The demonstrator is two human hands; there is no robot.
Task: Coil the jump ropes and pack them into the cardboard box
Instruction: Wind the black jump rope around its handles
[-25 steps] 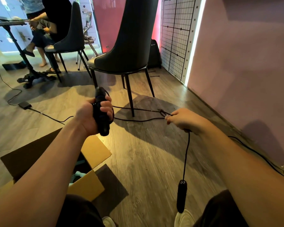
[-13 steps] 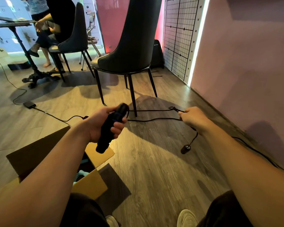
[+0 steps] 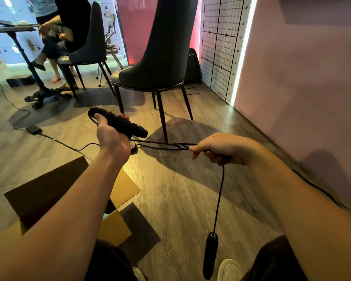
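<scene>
Head view. Jump rope: all black, with a thin cord (image 3: 160, 146) and two thick dull handles.
- First handle (image 3: 122, 124) is in the left hand (image 3: 111, 136), palm up, fingers curled over it, thumb at its left end.
- Its surface looks ridged; wrapped cord or moulded grip, cannot tell. A small loop of cord sticks out at its left end.
- It is held above the floor (image 3: 180, 199), in front of the grey chair (image 3: 160, 57) and beyond the open cardboard box (image 3: 47, 191) at lower left.
- Right hand (image 3: 217, 150) is curled, pinching the cord between thumb and forefinger. Doubled strands run near level between the hands.
- Second handle (image 3: 210, 254) dangles on the cord under the right hand, close to a white shoe (image 3: 229, 268).

Since half a second ago:
- First handle swung from a steep slant, top up-right, to near level, and the palm turned upward.
- Second handle, then swung out and seen end-on, now hangs low.

Axes:
- First handle's long axis runs left to right, right end slightly lower and pointing toward the right hand.
- Second handle's long axis is vertical, cord end up.
</scene>
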